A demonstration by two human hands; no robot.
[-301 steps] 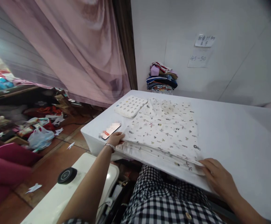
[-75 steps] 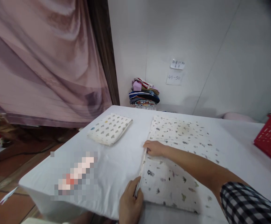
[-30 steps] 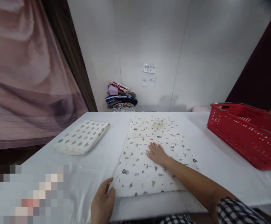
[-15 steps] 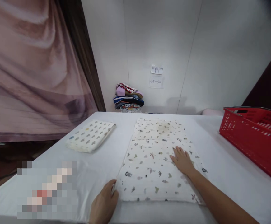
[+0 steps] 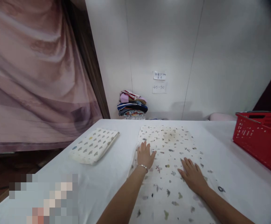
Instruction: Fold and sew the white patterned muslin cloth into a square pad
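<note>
A white cloth with small printed figures (image 5: 170, 146) lies folded flat on the white table (image 5: 116, 168), running away from me. My left hand (image 5: 145, 155) rests flat on its left part, fingers spread, a bracelet on the wrist. On the cloth's right part my right hand (image 5: 191, 175) presses palm down, fingers stretched out. Neither hand holds anything.
A smaller folded cloth with grey dots (image 5: 93, 149) lies to the left. A red plastic basket (image 5: 261, 140) stands at the right edge. Folded colourful fabrics (image 5: 132, 104) are stacked against the wall under two paper notes (image 5: 159, 82). A pink curtain (image 5: 32, 77) hangs on the left.
My left hand has left the cloth's near left corner and moved up onto the cloth. My right hand stays flat on it, slightly farther right.
</note>
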